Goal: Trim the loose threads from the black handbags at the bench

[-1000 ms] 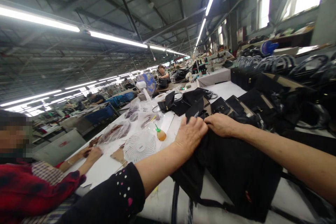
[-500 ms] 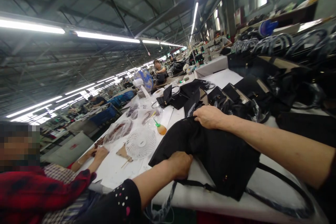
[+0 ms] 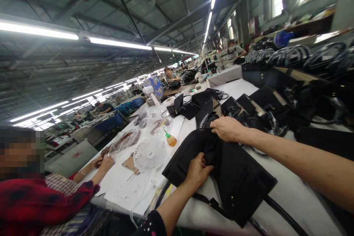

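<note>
My right hand point(image 3: 228, 129) pinches the top edge of the black bag point(image 3: 243, 180) on the white table point(image 3: 298, 206), while my left fingers point(image 3: 199, 167) curl, thumb apart, against its dark cloth.

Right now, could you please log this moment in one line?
left hand: gripping black bag | right hand: holding its edge | white fan: beside bottle

Black bag point(image 3: 243, 180), white fan point(image 3: 149, 154), red-and-black plaid sleeve point(image 3: 49, 201), amber bottle point(image 3: 171, 140) with green tip, blue-and-white fan point(image 3: 155, 87)
</note>
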`<state>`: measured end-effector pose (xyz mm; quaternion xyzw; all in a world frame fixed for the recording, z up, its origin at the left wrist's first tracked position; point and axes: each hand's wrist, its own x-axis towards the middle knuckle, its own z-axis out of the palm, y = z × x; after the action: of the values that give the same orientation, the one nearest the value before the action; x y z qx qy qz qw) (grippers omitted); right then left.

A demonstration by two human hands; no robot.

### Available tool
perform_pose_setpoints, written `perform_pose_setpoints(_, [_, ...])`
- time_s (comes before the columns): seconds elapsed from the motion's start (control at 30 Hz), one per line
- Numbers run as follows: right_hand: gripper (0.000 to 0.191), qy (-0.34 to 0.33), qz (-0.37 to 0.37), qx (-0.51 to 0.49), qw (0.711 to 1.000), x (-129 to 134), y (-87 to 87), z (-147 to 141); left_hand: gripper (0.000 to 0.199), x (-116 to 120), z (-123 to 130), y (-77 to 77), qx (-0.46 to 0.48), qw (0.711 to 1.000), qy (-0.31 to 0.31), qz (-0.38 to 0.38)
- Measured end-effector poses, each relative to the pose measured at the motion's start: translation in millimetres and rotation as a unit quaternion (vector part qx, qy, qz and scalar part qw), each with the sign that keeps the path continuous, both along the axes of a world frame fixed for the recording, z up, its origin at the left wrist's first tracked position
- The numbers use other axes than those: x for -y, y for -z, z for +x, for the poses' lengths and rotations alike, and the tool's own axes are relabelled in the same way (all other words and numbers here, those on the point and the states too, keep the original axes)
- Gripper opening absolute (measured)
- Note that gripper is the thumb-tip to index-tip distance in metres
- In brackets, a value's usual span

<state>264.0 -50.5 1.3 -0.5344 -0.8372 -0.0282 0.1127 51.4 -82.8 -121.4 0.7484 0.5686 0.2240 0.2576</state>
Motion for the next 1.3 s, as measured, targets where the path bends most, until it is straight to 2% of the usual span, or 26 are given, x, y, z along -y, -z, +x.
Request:
perform_pose_setpoints(0.07, [0.026, 0.003, 0.0, 0.002, 1.0, 0.1, -2.3, -3.9, 0.008, -2.2, 2.4, -0.5, 0.023, 0.999, -0.016, 0.032])
perform_pose_setpoints(0.1, [0.026, 0.006, -0.001, 0.002, 1.0, 0.0, -3.1, -5.0, 0.006, -2.7, 3.1, -2.5, 0.029, 0.998, -0.02, 0.055])
perform_pose_setpoints(0.17, [0.026, 0.01, -0.003, 0.002, 1.0, -0.5, -4.0, -6.0, 0.012, -2.0, 2.6, -8.3, 0.019, 0.995, -0.005, 0.099])
perform_pose_setpoints(0.27, [0.026, 0.015, -0.003, -0.003, 1.0, -1.2, -4.2, -6.6, 0.017, 3.0, -1.4, -14.8, -0.043, 0.989, 0.012, 0.14])
perform_pose_setpoints(0.47, [0.026, 0.01, -0.007, -0.007, 1.0, 0.1, -7.6, -15.2, 0.011, 5.7, 2.0, -13.7, -0.231, 0.964, 0.053, 0.121])
perform_pose_setpoints(0.6, [0.025, 0.012, -0.011, -0.007, 1.0, 0.0, -8.7, -16.4, 0.013, -5.1, 10.9, -18.4, -0.263, 0.958, 0.096, 0.056])
perform_pose_setpoints(0.7, [0.025, 0.022, -0.023, -0.011, 0.999, -1.3, -7.5, -11.9, 0.01, -8.0, 10.8, -17.9, -0.182, 0.975, 0.128, 0.005])
perform_pose_setpoints(0.8, [0.025, 0.02, -0.02, -0.016, 0.999, -1.4, -6.7, -9.0, 0.016, -2.1, 5.9, -8.8, -0.041, 0.991, 0.109, -0.07])
perform_pose_setpoints(0.9, [0.023, 0.019, -0.017, -0.02, 0.999, -0.2, -7.6, -10.5, 0.035, 5.7, 0.0, -1.0, 0.068, 0.979, 0.065, -0.18])
perform_pose_setpoints(0.97, [0.024, 0.015, -0.015, -0.019, 1.0, 0.6, -8.6, -12.9, 0.041, 7.6, -2.2, -1.6, 0.107, 0.969, 0.042, -0.218])
perform_pose_setpoints(1.03, [0.025, 0.008, -0.011, -0.018, 1.0, 1.1, -9.4, -15.3, 0.044, 5.3, -1.4, -6.1, 0.153, 0.966, 0.012, -0.207])
perform_pose_setpoints(1.17, [0.025, -0.002, -0.011, -0.015, 1.0, 0.9, -10.5, -17.8, 0.053, -7.4, 8.2, -13.8, 0.259, 0.956, -0.049, -0.13])
perform_pose_setpoints(1.3, [0.025, -0.001, -0.014, -0.017, 1.0, 1.7, -10.8, -18.8, 0.056, -16.7, 20.5, -9.3, 0.317, 0.931, -0.118, -0.135])
